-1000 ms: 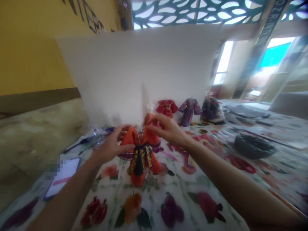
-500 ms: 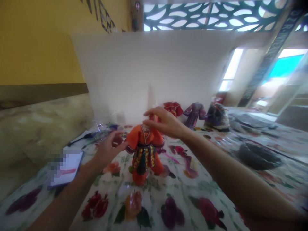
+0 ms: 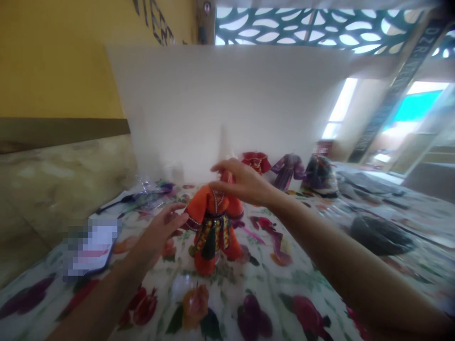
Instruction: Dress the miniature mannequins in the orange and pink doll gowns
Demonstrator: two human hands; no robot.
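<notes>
Nearest, the flowered tabletop [image 3: 227, 293] spreads in front of the costume [image 3: 216, 206], and a partly blurred phone [image 3: 95, 251] lies to its left. The costume stands upright on the tabletop between the person's hands: orange, wide-sleeved, with beaded trim at neckline and cuffs, a dark sash, a yellow-patterned skirt and rounded orange legs; its left-hand sleeve is spread outward. The left hand [image 3: 170, 220] meets that sleeve's cuff; whether it pinches the cloth cannot be told. The right hand [image 3: 245, 182] covers the neck, thumb and fingers parted, its grip hidden. The step in hand seems to be arranging sleeve and collar, which would call for a light touch while the costume is kept steady. Behind the costume, to its right, are a red robe [image 3: 258, 162] and a purple robe [image 3: 289, 170]; a white board [image 3: 227, 94] rises behind them.
</notes>
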